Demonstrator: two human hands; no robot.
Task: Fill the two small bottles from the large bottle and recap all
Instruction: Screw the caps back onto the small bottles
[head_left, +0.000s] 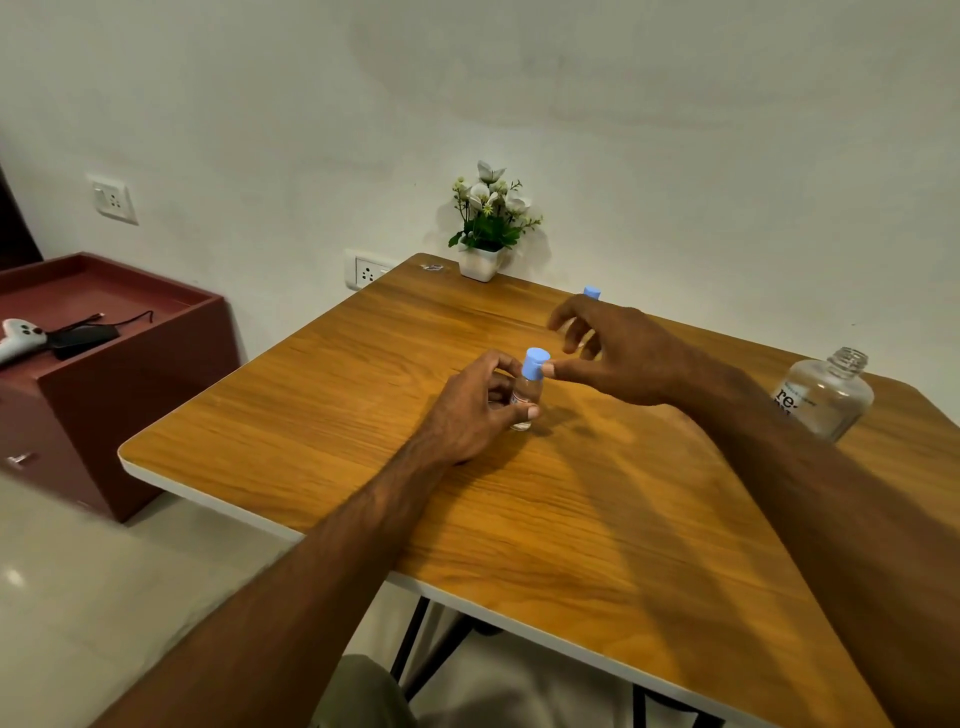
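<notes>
Wood-grain table (545, 519), warm orange-brown laminate with a thin white edge and rounded corners, black metal legs underneath. Near the middle, a small clear bottle (524, 397), upright, glassy and see-through with a bit of label, topped by a matte light-blue cylindrical cap (535, 364). Left hand (478, 410) curled around the bottle's body, thumb pressed on the front near the base. Right hand (618, 353) spread loose above the table, fingers fanned and apart, thumb tip just touching the side of that blue cap, not clamped on anything. Behind the right hand, a second blue cap (592, 292) poking up, bottle under it mostly hidden. Off to the right edge, large clear bottle (826, 395), round-shouldered, threaded neck bare with no cap on, black lettering on the label, standing well apart from the small ones. At the far edge against the wall, a small white square pot of white flowers (488, 223). Left of the table, a dark red cabinet (119, 374) with a recessed top.
</notes>
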